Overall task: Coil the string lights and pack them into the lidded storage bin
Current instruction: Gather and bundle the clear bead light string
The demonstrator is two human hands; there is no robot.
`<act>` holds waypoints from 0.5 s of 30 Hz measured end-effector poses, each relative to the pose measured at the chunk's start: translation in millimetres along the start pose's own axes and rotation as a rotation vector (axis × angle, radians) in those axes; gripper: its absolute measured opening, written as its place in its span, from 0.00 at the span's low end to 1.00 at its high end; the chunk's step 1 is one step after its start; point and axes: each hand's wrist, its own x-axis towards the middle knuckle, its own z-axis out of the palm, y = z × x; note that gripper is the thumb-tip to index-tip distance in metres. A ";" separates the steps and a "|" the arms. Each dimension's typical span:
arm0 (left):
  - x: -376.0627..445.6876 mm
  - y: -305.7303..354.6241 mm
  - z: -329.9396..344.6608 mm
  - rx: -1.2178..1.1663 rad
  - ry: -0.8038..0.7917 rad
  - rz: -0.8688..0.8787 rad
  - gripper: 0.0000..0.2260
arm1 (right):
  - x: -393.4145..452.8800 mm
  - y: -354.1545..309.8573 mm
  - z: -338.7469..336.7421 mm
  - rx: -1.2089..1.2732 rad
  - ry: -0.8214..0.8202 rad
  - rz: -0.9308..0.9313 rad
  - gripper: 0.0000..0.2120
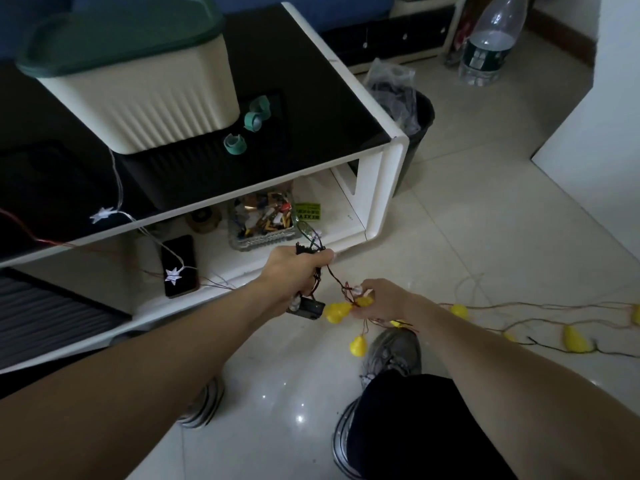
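Head view, centre of the frame: left hand [298, 271] curled tight round a small bundle of dark wire loops, with a black battery box [306, 308] hanging just under the fist. Right hand [375, 299], a little lower and to the right, pinching the wire next to a yellow pear-shaped bulb [336, 311], a short slack run of wire between the two hands. Both grips clamped on the string lights [575, 339], then; neither one apart.

Lower right of the frame: rest of the strand trailing loose over the tiled floor [485, 209], several more yellow bulbs spaced along it, one dangling near a grey shoe [394, 351]. Most of the length plainly not yet gathered.

Upper left: cream storage bin [149, 98] standing on the black-topped table [332, 81], green lid [121, 32] on and closed. Two green strap rolls [244, 128] just beside it. A second strand with white stars [104, 213] draped off the table edge toward the lower shelf, untouched.

Judgement: coiling in hand, early on, packing not begun. Next move likely to call for carrying the pinched section up and laying it as another loop into the left fist, then sliding the right hand further down the strand, keeping bulbs and thin wire from snagging. Lid to be lifted off before anything goes in.
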 end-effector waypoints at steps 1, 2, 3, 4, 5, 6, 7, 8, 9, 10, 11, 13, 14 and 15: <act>0.3 -1.1 -2.0 -0.004 0.015 -0.005 0.17 | -2.3 1.8 -4.2 0.033 0.016 0.016 0.16; 1.5 -3.3 -4.0 -0.013 0.035 -0.013 0.17 | -6.5 2.3 -9.9 0.077 0.014 0.034 0.17; 2.4 -6.1 -5.9 -0.022 0.058 -0.024 0.18 | -10.8 2.6 -16.0 0.117 -0.005 0.055 0.17; 3.3 -8.9 -7.9 -0.021 0.082 -0.034 0.18 | -14.8 3.2 -21.5 0.141 -0.021 0.057 0.17; 3.4 -11.6 -9.6 -0.011 0.102 -0.043 0.19 | -18.6 2.7 -26.6 0.149 -0.017 0.053 0.16; 2.9 -14.4 -9.3 0.000 0.118 -0.049 0.19 | -22.7 3.5 -31.8 0.153 0.005 0.040 0.15; 2.9 -16.9 -10.1 0.005 0.138 -0.055 0.20 | -24.5 2.6 -35.6 0.168 0.026 0.023 0.13; 2.9 -19.2 -11.0 0.004 0.156 -0.061 0.20 | -26.2 0.7 -39.4 0.193 0.041 0.007 0.12; 2.2 -21.1 -10.8 0.004 0.168 -0.071 0.21 | -27.8 -1.3 -42.6 0.219 0.045 -0.004 0.10; 1.3 -22.8 -10.8 0.005 0.174 -0.080 0.21 | -28.3 -4.2 -45.6 0.231 0.048 -0.009 0.08; 0.0 -24.4 -9.9 0.005 0.177 -0.083 0.21 | -28.7 -7.7 -48.4 0.231 0.056 -0.003 0.07; -1.3 -28.1 -8.1 -0.009 0.185 -0.073 0.21 | -30.5 -17.5 -55.1 0.218 0.088 0.005 0.04; -1.7 -29.4 -7.0 -0.020 0.193 -0.071 0.21 | -32.1 -23.7 -59.1 0.211 0.096 0.002 0.03; -2.3 -30.2 -5.6 -0.031 0.200 -0.071 0.20 | -34.2 -30.3 -63.6 0.204 0.088 0.000 0.02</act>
